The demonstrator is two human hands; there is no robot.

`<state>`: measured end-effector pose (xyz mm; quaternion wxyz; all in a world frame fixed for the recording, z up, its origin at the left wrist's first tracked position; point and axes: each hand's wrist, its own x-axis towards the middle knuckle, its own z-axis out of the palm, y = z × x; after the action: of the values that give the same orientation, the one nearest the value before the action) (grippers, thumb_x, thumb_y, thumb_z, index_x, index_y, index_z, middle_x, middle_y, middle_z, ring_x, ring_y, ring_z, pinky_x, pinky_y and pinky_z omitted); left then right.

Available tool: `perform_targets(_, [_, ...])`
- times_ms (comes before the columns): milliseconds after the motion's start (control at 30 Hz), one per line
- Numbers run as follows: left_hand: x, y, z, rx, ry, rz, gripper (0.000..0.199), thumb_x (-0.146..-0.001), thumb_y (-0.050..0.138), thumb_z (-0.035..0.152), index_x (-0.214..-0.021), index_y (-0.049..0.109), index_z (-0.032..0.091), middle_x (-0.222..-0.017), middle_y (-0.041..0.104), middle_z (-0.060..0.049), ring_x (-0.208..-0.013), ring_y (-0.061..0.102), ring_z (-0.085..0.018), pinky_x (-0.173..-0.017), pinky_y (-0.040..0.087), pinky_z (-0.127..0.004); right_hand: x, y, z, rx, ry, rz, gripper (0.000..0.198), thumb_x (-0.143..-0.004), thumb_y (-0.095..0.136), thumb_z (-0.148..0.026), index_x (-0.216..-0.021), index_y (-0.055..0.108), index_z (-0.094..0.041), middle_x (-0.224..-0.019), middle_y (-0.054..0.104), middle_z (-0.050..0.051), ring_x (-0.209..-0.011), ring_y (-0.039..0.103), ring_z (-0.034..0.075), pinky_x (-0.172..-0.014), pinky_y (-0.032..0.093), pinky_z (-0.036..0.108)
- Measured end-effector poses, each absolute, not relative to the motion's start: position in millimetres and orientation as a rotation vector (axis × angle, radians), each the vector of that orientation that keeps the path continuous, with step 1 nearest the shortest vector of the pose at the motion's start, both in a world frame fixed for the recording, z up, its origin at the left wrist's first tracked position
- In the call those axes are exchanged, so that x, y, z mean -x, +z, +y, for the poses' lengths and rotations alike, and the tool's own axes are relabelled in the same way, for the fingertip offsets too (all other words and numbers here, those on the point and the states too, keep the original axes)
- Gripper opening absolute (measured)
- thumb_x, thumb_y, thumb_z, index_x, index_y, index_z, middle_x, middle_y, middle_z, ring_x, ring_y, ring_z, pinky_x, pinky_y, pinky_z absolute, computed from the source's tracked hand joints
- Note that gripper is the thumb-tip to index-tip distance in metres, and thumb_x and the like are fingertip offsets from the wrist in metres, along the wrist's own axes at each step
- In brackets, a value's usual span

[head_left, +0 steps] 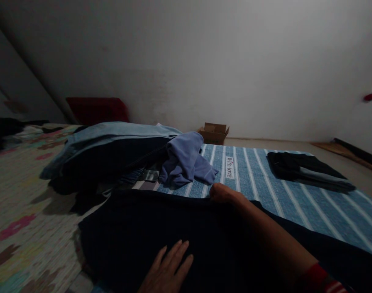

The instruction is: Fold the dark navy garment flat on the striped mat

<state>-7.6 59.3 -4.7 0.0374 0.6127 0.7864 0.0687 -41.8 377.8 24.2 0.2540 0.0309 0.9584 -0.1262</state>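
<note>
A dark navy garment [149,219] lies spread across the bed in front of me, stretching off to the lower right. It may be trousers, but the dim light hides its details. My left hand [169,266] rests flat on its near part, fingers apart. Farther up, my right hand [220,193] is closed on the garment's far edge, the arm reaching across from the right. Just beyond that edge lies a crumpled lavender cloth [186,158], beside a heap of clothes with a light blue denim piece [125,130] on top.
A blue striped sheet [249,171] covers the bed's right part, and a floral cover [18,219] the left. Folded dark clothes [307,171] lie at the right. Behind the bed stand an open cardboard box [214,133] and a red object [97,110] by the wall.
</note>
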Motion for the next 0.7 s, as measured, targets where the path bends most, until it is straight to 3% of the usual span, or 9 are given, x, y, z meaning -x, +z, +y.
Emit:
perform_targets(100, [15.6, 14.1, 82.8, -1.807, 0.28, 2.377, 0.062, -0.078, 0.062, 0.043, -0.135, 0.04, 0.027, -0.143, 0.037, -0.012, -0.129, 0.036, -0.032, -0.102, 0.034, -0.053, 41.1, 22.9, 383.4, -0.076, -0.341, 2.571, 0.028, -0.089, 0.054, -0.036, -0.108, 0.057, -0.016, -0.108, 0.058, 0.005, -0.091, 0.059, 0.019, -0.077, 0.051, 0.037])
perform_targets(200, [26.3, 22.4, 121.2, -1.71, 0.27, 2.457, 0.049, -0.081, 0.058, 0.034, -0.126, 0.05, 0.017, -0.139, 0.042, -0.016, -0.128, 0.038, -0.03, -0.102, 0.035, -0.05, 39.4, 21.9, 389.5, -0.078, -0.324, 2.535, 0.029, -0.089, 0.055, -0.036, -0.109, 0.057, -0.015, -0.107, 0.058, 0.005, -0.09, 0.059, 0.019, -0.076, 0.051, 0.037])
perform_targets(333, [39.0, 6.0, 156.1, -1.648, 0.21, 2.527, 0.054, -0.082, 0.057, 0.034, -0.13, 0.045, 0.012, -0.144, 0.034, -0.017, -0.133, 0.029, -0.03, -0.105, 0.03, -0.051, 33.7, 22.9, 395.0, -0.098, -0.296, 2.546, 0.029, -0.089, 0.055, -0.036, -0.11, 0.056, -0.016, -0.109, 0.058, 0.006, -0.091, 0.058, 0.019, -0.078, 0.051, 0.038])
perform_targets(500, [46.5, -20.0, 154.0, -1.69, 0.202, 2.523, 0.061, -0.086, 0.048, 0.045, -0.139, 0.033, 0.019, -0.149, 0.023, -0.013, -0.137, 0.02, -0.028, -0.108, 0.021, -0.055, 26.3, 19.5, 399.9, -0.13, -0.319, 2.618, 0.03, -0.088, 0.055, -0.036, -0.11, 0.056, -0.016, -0.111, 0.057, 0.006, -0.096, 0.057, 0.02, -0.08, 0.049, 0.04])
perform_targets(700, [45.3, -15.4, 152.1, -1.679, 0.16, 2.532, 0.062, -0.087, 0.045, 0.047, -0.14, 0.032, 0.02, -0.15, 0.022, -0.012, -0.137, 0.019, -0.027, -0.108, 0.021, -0.053, 22.9, 15.9, 412.7, -0.155, -0.352, 2.537, 0.027, -0.088, 0.056, -0.035, -0.107, 0.057, -0.016, -0.107, 0.059, 0.005, -0.09, 0.059, 0.018, -0.076, 0.051, 0.037])
